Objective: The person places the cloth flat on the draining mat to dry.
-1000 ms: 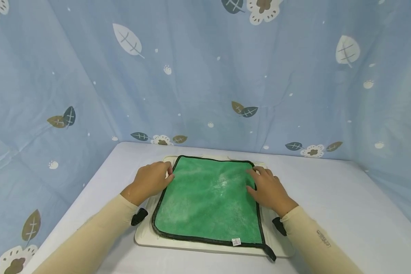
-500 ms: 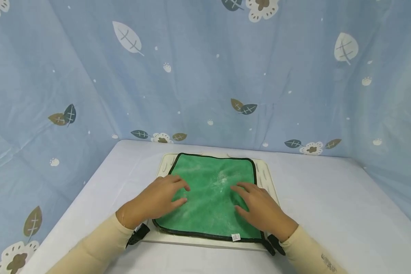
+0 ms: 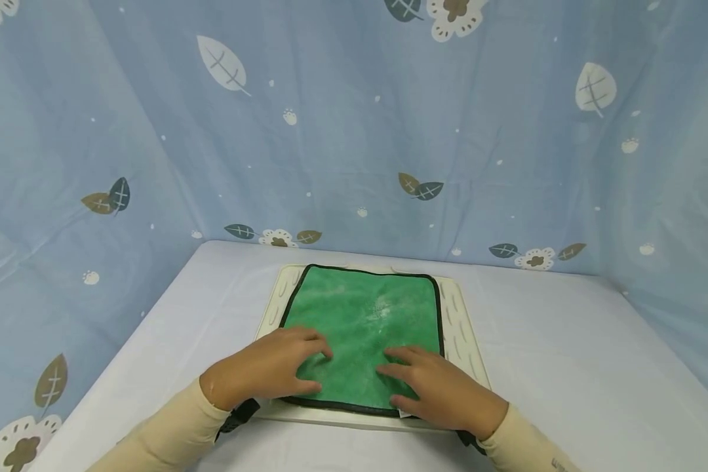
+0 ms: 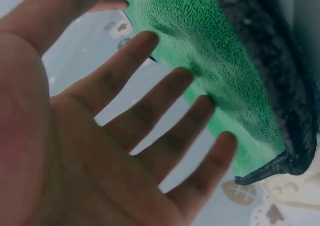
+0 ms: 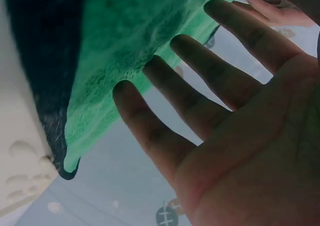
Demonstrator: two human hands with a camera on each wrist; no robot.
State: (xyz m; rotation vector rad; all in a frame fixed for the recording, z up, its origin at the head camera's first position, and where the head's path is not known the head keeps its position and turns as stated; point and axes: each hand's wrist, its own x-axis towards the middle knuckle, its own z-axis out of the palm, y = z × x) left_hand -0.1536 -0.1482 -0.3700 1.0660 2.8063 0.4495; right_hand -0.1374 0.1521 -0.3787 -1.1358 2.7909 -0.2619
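Observation:
A square green towel (image 3: 360,308) with a black border lies spread on a cream board (image 3: 466,328). Over its near left part is my left hand (image 3: 277,364), fingers spread and slightly bent. My right hand (image 3: 436,387) is over the near right part in a similar pose, partly covering the towel's white tag (image 3: 404,413). In the left wrist view, the fingertips (image 4: 227,138) touch the plush surface. The right wrist view likewise has fingertips (image 5: 127,89) against the towel. Neither hand grips anything.
The board rests on a table with a white cover (image 3: 566,341). Blue curtains (image 3: 342,131) printed with leaves and flowers hang behind the table and at both sides.
Both hands have come from the towel's side edges inward and toward the near edge. The towel stays spread on the board, with no clear shift.

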